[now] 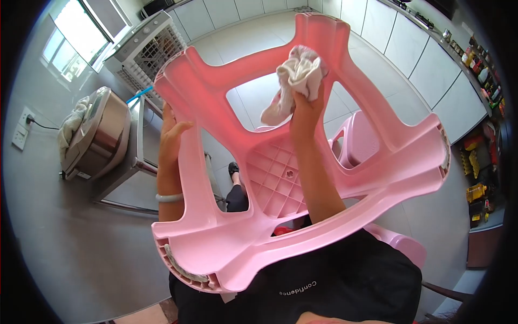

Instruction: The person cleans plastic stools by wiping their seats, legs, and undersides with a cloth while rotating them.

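Note:
A pink plastic stool (216, 237) is held up in front of me, its underside and ribbed inner face turned toward me. My left hand (171, 132) grips a leg at its left side, fingers partly hidden behind the plastic. Reaching through the stool's frame, my right hand (308, 105) is closed on a crumpled whitish cloth (300, 71), which lies against the upper crossbar near the top leg. One end of the cloth hangs down to the left of that hand.
A rice cooker (97, 132) stands on a metal table (141, 156) at left, with a grey appliance (145, 46) behind. Another pink stool (360, 139) is on the tiled floor beyond. White cabinets (396, 38) and bottle-filled shelves (477, 191) line the right.

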### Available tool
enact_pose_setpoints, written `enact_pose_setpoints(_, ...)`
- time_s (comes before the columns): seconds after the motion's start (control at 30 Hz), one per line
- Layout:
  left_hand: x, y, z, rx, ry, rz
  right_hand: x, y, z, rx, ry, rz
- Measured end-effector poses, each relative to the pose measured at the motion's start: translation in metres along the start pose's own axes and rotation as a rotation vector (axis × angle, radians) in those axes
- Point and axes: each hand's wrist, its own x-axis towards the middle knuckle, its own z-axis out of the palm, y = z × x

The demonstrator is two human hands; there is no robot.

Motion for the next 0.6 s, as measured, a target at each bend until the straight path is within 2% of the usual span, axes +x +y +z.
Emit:
enact_pose_setpoints(0.03,0.004,0.004,0.001,-0.051,-0.078,-0.073,0.013,0.000,0.009,0.020,0.005,-0.075)
enact_pose_setpoints(0.17,0.007,0.006,-0.010,-0.066,-0.122,-0.203,0.062,0.028,0.018,-0.464,-0.067,-0.489)
enact_pose_setpoints(0.27,0.005,0.010,-0.010,-0.010,-0.094,-0.229,0.057,0.043,0.030,-0.865,-0.117,-0.659)
enact_pose_setpoints(0.3,0.006,0.010,-0.007,-0.008,-0.074,-0.229,0.051,0.059,0.035,-0.873,-0.146,-0.679)
enact_pose_setpoints(0.47,0.012,-0.003,-0.011,0.029,-0.046,-0.185,0.009,0.065,0.082,-0.686,-0.349,-0.509)
enact_pose_setpoints(0.6,0.008,0.003,-0.006,0.004,-0.016,-0.212,-0.010,0.044,0.119,-0.294,-0.550,-0.486)
